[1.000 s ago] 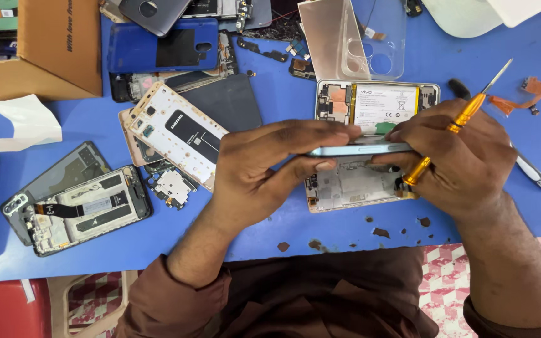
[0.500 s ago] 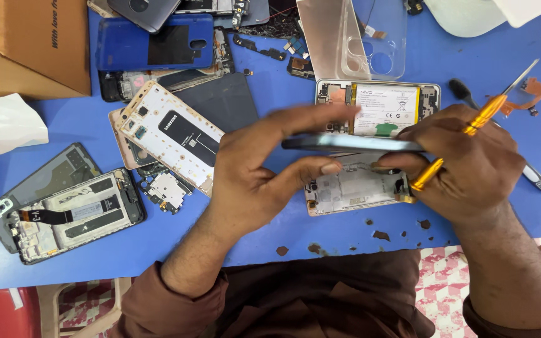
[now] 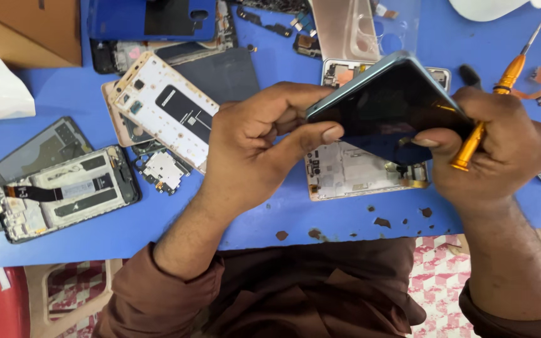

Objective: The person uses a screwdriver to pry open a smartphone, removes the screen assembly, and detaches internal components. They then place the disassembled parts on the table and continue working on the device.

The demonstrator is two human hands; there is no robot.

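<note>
Above one frame (image 3: 364,170), two hands (image 3: 255,147) (image 3: 502,147) hold one panel (image 3: 386,103).

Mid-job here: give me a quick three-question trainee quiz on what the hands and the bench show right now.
1. True or false: the left hand and right hand both grip the dark phone panel.
2. Which tool sits in the right hand with the panel? A) orange-handled screwdriver B) tweezers C) brush
3. Fill in: under the raised panel, on the blue mat, lies a white phone ____.

Key: 1 true; 2 A; 3 frame.
</note>
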